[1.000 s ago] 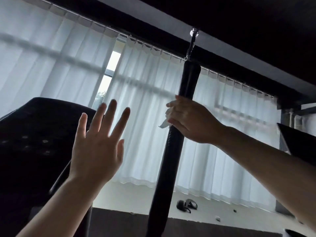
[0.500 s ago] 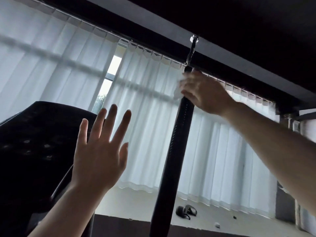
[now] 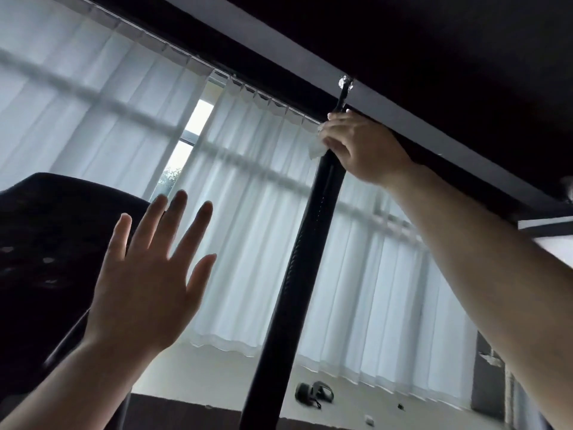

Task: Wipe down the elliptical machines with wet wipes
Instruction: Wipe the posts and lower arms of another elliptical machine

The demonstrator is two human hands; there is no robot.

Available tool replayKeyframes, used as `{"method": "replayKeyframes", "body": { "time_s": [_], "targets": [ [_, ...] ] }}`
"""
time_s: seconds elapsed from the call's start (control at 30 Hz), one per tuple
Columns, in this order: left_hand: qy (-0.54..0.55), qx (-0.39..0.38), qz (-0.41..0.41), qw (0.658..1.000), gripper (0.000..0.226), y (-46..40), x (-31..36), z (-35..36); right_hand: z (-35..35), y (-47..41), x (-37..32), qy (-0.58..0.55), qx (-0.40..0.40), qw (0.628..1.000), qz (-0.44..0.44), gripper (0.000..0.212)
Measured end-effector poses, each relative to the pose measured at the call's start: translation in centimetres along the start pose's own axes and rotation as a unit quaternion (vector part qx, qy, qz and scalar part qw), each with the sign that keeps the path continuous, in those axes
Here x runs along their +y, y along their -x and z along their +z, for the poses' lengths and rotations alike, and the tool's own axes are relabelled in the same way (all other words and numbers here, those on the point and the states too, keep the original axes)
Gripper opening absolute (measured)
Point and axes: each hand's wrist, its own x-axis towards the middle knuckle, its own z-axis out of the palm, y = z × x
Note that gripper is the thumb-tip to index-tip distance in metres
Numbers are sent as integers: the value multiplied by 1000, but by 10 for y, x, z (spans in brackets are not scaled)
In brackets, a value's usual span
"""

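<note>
A tall black handle bar (image 3: 297, 274) of the elliptical machine rises from the bottom centre to the upper right. My right hand (image 3: 362, 147) grips its top end through a white wet wipe (image 3: 315, 148), whose corner sticks out to the left of my fingers. A thin metal tip (image 3: 344, 91) pokes up above the hand. My left hand (image 3: 145, 287) is raised in the air at lower left, fingers straight and spread, touching nothing. The machine's dark console (image 3: 46, 259) sits behind it at the left.
White vertical blinds (image 3: 248, 197) cover the window behind the bar. A dark ceiling beam (image 3: 434, 88) runs across the top right. A dark pair of gloves or similar item (image 3: 313, 392) lies on the light floor by the window.
My right hand has slid the wipe up the bar from its middle to its top end. My left hand has stayed raised and spread.
</note>
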Motion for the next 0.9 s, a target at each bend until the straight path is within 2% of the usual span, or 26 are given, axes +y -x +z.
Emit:
{"method": "replayKeyframes", "body": {
  "time_s": [0.07, 0.17, 0.27, 0.37, 0.43, 0.57, 0.67, 0.8, 0.87, 0.9],
  "targets": [
    [-3, -13, -2, 1000, 62, 0, 0, 0, 9, 8, -17, -7, -20, 1000, 3, 49],
    [-17, -44, -2, 999, 62, 2, 2, 1, 19, 30, -49, -1, -58, 998, -27, 41],
    [-20, -65, -6, 998, 62, 0, 1, 1, 29, 62, -91, -15, -25, 998, -50, 37],
    [-21, -83, 3, 996, 66, 5, -1, -3, 37, 92, -127, -30, -80, 986, -146, 48],
    [-5, -75, -3, 997, 68, 23, 1, -7, 32, 90, -122, -42, -82, 982, -165, 47],
    [32, -42, -18, 998, 65, 82, 8, -19, 26, 92, -106, -36, -61, 988, -136, 47],
    [32, -45, -15, 998, 65, 112, 13, -22, 33, 118, -135, -23, -28, 993, -112, 41],
    [4, -48, 41, 998, 64, 134, 10, -24, 50, 168, -187, -68, 16, 993, -98, 38],
    [6, -47, 51, 998, 65, 137, 7, -25, 62, 206, -222, -122, 11, 992, -12, 52],
    [10, -46, 49, 998, 65, 137, 7, -25, 65, 224, -240, -181, -15, 982, 48, 64]
  ]
}}
